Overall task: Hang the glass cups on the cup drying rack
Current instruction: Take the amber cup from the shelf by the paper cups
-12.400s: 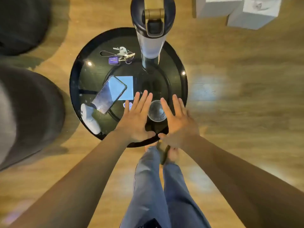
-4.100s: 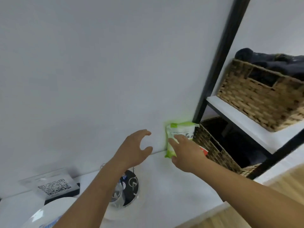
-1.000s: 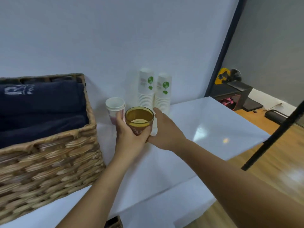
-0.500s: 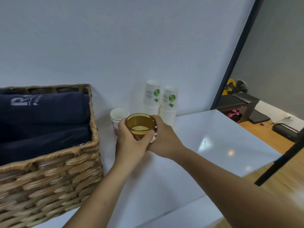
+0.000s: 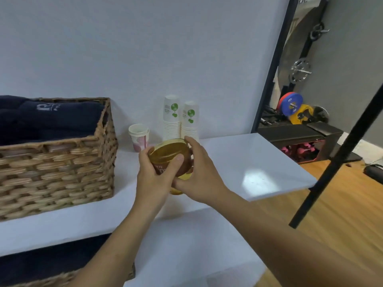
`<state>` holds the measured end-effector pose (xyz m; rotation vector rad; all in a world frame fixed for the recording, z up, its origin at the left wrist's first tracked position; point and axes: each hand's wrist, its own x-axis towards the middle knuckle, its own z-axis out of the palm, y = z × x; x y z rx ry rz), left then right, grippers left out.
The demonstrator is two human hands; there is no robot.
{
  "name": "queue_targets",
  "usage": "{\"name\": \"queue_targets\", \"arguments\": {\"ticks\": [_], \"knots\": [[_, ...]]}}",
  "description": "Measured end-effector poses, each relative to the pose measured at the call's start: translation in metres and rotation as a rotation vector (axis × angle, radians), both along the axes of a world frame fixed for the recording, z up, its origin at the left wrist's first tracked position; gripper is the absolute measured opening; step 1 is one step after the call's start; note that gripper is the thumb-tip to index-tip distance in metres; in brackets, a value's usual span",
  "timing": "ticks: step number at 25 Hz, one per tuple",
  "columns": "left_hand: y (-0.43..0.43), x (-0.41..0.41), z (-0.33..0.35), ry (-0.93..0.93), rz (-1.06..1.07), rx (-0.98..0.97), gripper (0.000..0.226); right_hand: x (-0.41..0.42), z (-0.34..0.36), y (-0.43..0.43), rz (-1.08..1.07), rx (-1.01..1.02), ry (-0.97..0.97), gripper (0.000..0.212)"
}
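An amber glass cup (image 5: pixel 169 155) with a dark red label is lifted above the white shelf (image 5: pixel 238 162), tilted with its mouth toward me. My left hand (image 5: pixel 154 179) grips its left side, thumb across the front. My right hand (image 5: pixel 202 177) grips its right side and bottom, fingers reaching over the rim. No cup drying rack is in view.
A wicker basket (image 5: pixel 56 162) with dark blue towels stands at left. A small paper cup (image 5: pixel 138 137) and two stacks of paper cups (image 5: pixel 179 121) stand by the wall. A black slanted frame bar (image 5: pixel 339 158) crosses at right; gym weights (image 5: pixel 294 108) lie beyond.
The cup has come up off the shelf, toward me, and tilted, with both hands around it. The camera has shifted slightly to the right.
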<state>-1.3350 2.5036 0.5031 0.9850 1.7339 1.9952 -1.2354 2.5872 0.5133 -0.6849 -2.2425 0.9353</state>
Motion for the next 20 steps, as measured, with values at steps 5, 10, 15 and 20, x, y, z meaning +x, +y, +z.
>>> {"name": "queue_targets", "arguments": {"ticks": [5, 10, 15, 20], "knots": [[-0.052, 0.076, -0.03, -0.175, 0.104, 0.024, 0.073, 0.078, -0.031, -0.044, 0.121, -0.12, 0.05, 0.107], [-0.118, 0.104, -0.033, -0.112, 0.196, -0.044, 0.077, 0.098, -0.051, -0.094, 0.313, -0.37, 0.003, 0.096], [-0.178, 0.093, -0.029, -0.089, 0.157, -0.082, 0.075, 0.088, -0.046, -0.136, 0.39, -0.375, -0.004, 0.097], [-0.301, 0.048, -0.032, -0.151, 0.321, -0.064, 0.076, 0.022, -0.037, -0.231, 0.587, -0.347, -0.109, 0.092]]}}
